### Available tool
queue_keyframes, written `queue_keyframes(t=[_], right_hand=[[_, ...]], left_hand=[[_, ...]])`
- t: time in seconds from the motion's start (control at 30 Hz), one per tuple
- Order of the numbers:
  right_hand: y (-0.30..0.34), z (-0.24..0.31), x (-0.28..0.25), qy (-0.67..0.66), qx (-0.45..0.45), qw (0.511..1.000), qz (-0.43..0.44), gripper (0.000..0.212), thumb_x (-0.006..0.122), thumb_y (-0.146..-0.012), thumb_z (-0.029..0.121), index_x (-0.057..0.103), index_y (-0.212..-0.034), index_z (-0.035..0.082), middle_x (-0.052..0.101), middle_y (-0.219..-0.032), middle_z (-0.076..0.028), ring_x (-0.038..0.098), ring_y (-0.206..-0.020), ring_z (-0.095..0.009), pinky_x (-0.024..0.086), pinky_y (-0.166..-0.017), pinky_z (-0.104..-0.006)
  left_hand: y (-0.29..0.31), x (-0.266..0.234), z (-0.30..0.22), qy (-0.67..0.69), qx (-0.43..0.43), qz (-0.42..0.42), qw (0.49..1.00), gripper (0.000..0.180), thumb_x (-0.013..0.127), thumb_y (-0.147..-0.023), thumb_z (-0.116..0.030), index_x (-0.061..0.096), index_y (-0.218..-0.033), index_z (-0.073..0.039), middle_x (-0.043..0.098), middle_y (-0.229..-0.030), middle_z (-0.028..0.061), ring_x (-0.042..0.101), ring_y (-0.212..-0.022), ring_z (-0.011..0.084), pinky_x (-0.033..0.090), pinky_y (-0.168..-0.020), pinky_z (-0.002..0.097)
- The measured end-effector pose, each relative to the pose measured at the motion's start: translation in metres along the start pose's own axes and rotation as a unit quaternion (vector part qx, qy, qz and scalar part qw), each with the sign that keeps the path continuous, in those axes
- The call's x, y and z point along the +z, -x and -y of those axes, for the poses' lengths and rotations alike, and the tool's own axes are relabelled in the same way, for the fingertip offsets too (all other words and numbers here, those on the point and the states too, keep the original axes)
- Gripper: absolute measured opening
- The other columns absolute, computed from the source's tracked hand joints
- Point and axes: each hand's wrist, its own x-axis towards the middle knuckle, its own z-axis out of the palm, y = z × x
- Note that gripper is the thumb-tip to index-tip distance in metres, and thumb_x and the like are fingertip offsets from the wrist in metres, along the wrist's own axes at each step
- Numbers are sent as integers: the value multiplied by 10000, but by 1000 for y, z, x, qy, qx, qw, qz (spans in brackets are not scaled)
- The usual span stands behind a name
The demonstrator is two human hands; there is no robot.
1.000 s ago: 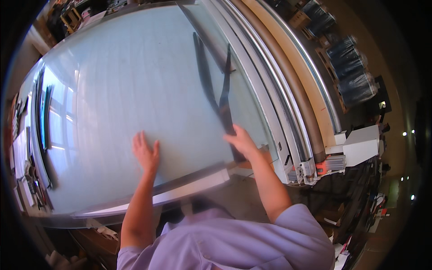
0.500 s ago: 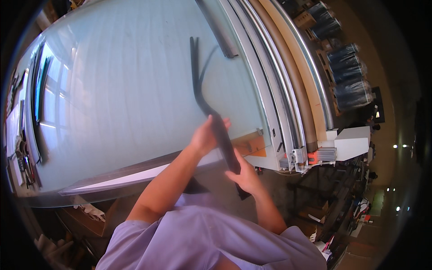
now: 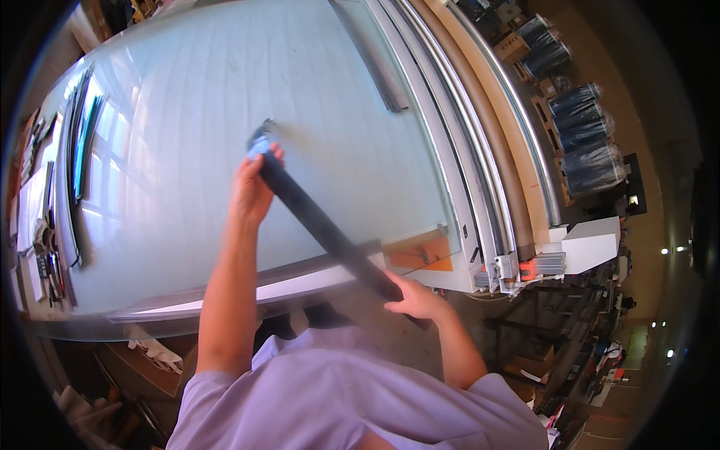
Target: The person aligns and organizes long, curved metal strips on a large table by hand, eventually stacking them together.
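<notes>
A long, flat, dark strip [image 3: 322, 229] of bendable sheet material runs slantwise between my hands over the near edge of the glass-like table. My left hand [image 3: 255, 184] is closed round its far end, which is blurred and shows a bluish sheen. Close to my body, my right hand [image 3: 412, 295] grips the near end, thumb on top and fingers partly hidden. The strip looks straight and fairly taut between the two. Whether it is one layer or several cannot be made out.
On the glossy pale tabletop [image 3: 187, 135], dark strips [image 3: 71, 172] and hand tools [image 3: 51, 270] lie at the left. Another dark strip [image 3: 371, 67] rests by the metal rails [image 3: 457, 135] on the right. Wrapped rolls [image 3: 589, 135] stand beyond.
My left hand has slid away and left toward the strip's far end. The forked, bent strip is now straight between both hands. My right hand has barely moved.
</notes>
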Motion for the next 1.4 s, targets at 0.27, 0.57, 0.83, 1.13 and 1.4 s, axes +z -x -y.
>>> queue_keyframes(t=[0.27, 0.57, 0.83, 1.13, 1.4], right_hand=[[-131, -8, -44, 364, -92, 926, -46, 818, 669, -838, 136, 302, -1569, 157, 541, -1438, -177, 525, -1303, -316, 283, -1146, -564], [-240, 28, -88, 461, -131, 877, -32, 737, 705, -806, 96, 445, -1479, 246, 696, -1093, -81, 619, -1048, -288, 326, -1035, -482], [-284, 47, -89, 428, -203, 872, -126, 685, 846, -742, 265, 562, -1359, 180, 656, -1119, -99, 616, -1088, -296, 371, -1014, -454], [-276, 0, -108, 182, -116, 917, -335, 615, 893, -696, 278, 630, -1215, 80, 605, -1142, -124, 588, -1083, -309, 480, -893, -399], [-299, -36, -101, 29, -99, 938, -332, 257, 807, -765, 147, 617, -893, 31, 649, -863, -106, 623, -801, -257, 500, -707, -375]], left_hand=[[20, -64, -115, -16, 186, -31, 982, 394, 478, -1063, -168, 429, -1396, 35, 591, -1246, 175, 590, -1165, 290, 455, -1101, 443], [36, -270, -187, 9, 260, -77, 962, 272, 425, -1068, -130, 490, -1292, 10, 576, -1080, 153, 563, -1020, 282, 449, -1036, 457], [27, -316, -258, 6, 264, -244, 933, 364, 473, -1062, -135, 439, -1388, 23, 584, -1284, 191, 587, -1175, 303, 445, -1104, 490], [27, -218, -162, -837, 339, -233, 360, 428, 679, -923, -189, 623, -1340, -109, 576, -1374, 213, 512, -1290, 389, 383, -1089, 468], [2, -183, -104, -937, 48, -176, 297, 551, 444, -1045, -443, 366, -1553, -246, 285, -1623, 161, 245, -1501, 363, 222, -1194, 502]])
